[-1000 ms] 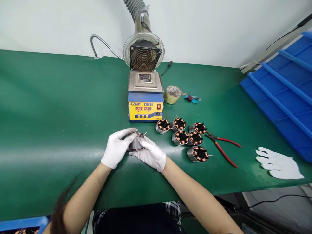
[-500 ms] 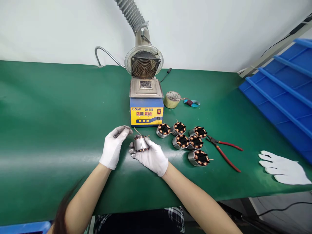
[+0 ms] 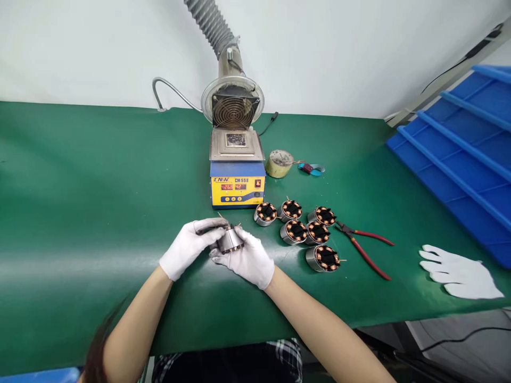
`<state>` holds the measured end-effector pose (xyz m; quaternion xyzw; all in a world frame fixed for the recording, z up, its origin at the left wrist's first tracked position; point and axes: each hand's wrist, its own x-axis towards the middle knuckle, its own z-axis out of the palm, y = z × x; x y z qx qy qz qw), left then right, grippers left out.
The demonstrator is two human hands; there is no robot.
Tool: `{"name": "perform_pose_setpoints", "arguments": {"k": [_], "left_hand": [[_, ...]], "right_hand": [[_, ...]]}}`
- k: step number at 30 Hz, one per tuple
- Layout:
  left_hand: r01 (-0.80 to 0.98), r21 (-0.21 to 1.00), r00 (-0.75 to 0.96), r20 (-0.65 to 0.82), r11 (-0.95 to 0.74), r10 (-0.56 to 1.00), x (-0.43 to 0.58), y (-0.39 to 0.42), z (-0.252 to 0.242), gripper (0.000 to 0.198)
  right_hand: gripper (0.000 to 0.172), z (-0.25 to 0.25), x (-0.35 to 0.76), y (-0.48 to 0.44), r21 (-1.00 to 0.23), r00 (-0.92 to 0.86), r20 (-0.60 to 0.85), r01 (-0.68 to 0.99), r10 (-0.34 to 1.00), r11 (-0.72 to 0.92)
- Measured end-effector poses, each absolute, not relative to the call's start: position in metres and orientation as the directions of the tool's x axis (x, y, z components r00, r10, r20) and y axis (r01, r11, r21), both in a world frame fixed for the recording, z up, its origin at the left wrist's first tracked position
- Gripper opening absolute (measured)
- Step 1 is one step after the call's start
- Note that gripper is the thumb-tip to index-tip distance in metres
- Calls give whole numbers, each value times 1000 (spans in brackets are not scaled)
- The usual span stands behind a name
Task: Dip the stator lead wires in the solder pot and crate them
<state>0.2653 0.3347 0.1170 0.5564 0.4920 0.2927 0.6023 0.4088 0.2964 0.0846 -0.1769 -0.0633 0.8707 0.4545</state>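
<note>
Both my hands wear white gloves and meet over a small metal motor stator (image 3: pixel 230 240) with copper windings and thin wire leads, held just above the green mat (image 3: pixel 99 213). My right hand (image 3: pixel 249 260) cups the stator from below and behind. My left hand (image 3: pixel 188 246) has its fingers on the stator's top left side, pinching at the leads. Several more wound stators (image 3: pixel 297 229) lie in a loose cluster to the right of my hands.
A blue and yellow solder pot (image 3: pixel 237 173) with a fume fan and hose (image 3: pixel 232 103) stands behind my hands. Red-handled pliers (image 3: pixel 365 244) lie right of the stators. A round tin (image 3: pixel 279 163), a loose white glove (image 3: pixel 459 271) and blue trays (image 3: pixel 463 154) sit farther right.
My left hand, lifted off half a second ago, has come back onto the stator's top. The right hand kept hold of the stator throughout.
</note>
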Motion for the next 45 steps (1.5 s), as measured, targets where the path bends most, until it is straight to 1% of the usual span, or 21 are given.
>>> {"name": "perform_pose_setpoints", "arguments": {"k": [2, 5, 7, 9, 11, 15, 17, 18, 19, 21, 23, 24, 26, 28, 30, 32, 33, 35, 39, 42, 45], "left_hand": [[274, 954, 431, -236, 123, 871, 264, 335, 118, 46], [401, 910, 556, -150, -107, 818, 265, 333, 116, 70], [431, 884, 579, -114, -184, 807, 266, 331, 112, 74], [427, 889, 573, -124, -165, 810, 267, 331, 110, 70], [392, 917, 551, -168, -76, 817, 266, 332, 111, 66], [239, 955, 349, -252, 175, 903, 266, 337, 113, 37], [197, 961, 294, -248, 196, 923, 267, 339, 110, 31], [202, 964, 325, -233, 173, 916, 268, 339, 108, 31], [218, 967, 389, -212, 134, 897, 268, 338, 106, 36], [275, 961, 515, -180, 38, 838, 269, 335, 101, 68], [339, 941, 561, -183, -22, 807, 270, 333, 98, 97], [357, 934, 560, -203, -13, 803, 270, 332, 98, 101], [336, 939, 549, -257, 71, 795, 270, 331, 100, 94], [227, 955, 534, -287, 192, 795, 271, 332, 105, 81], [69, 955, 447, -288, 289, 847, 273, 333, 109, 56], [-71, 947, 302, -279, 314, 912, 274, 334, 110, 26], [-116, 945, 235, -274, 307, 933, 274, 335, 108, 18], [-162, 948, 141, -252, 273, 958, 273, 338, 103, 20], [-280, 942, 32, -186, 188, 982, 267, 346, 96, 42], [-311, 920, 171, -192, 238, 966, 268, 342, 100, 51], [-245, 904, 263, -286, 350, 922, 275, 332, 103, 38]], "right_hand": [[34, 85, 408, 296, -282, -511, -266, -769, 817, -573], [40, 87, 408, 297, -286, -479, -296, -781, 826, -555], [39, 89, 408, 297, -290, -464, -284, -793, 839, -536], [39, 89, 408, 298, -298, -462, -280, -792, 842, -534], [40, 89, 409, 298, -301, -477, -301, -774, 826, -557], [40, 88, 409, 296, -306, -515, -301, -745, 803, -593], [41, 87, 409, 296, -308, -529, -283, -739, 800, -598], [41, 87, 408, 296, -302, -522, -291, -745, 802, -595], [40, 87, 408, 295, -292, -504, -313, -756, 805, -586], [38, 88, 407, 296, -270, -457, -370, -780, 809, -564], [39, 90, 408, 296, -257, -436, -407, -788, 803, -559], [39, 91, 408, 296, -254, -435, -413, -789, 800, -560], [39, 91, 409, 296, -247, -440, -413, -789, 797, -563], [39, 91, 410, 295, -243, -457, -402, -783, 794, -573], [38, 88, 410, 294, -257, -494, -363, -762, 791, -594], [37, 85, 409, 292, -295, -537, -308, -731, 786, -615], [37, 83, 409, 290, -310, -558, -287, -715, 779, -627], [37, 81, 409, 288, -319, -590, -269, -691, 761, -648], [38, 82, 409, 287, -310, -583, -280, -697, 763, -646], [35, 86, 408, 288, -335, -533, -285, -724, 797, -603], [30, 90, 403, 287, -399, -444, -293, -748, 847, -530]]}}
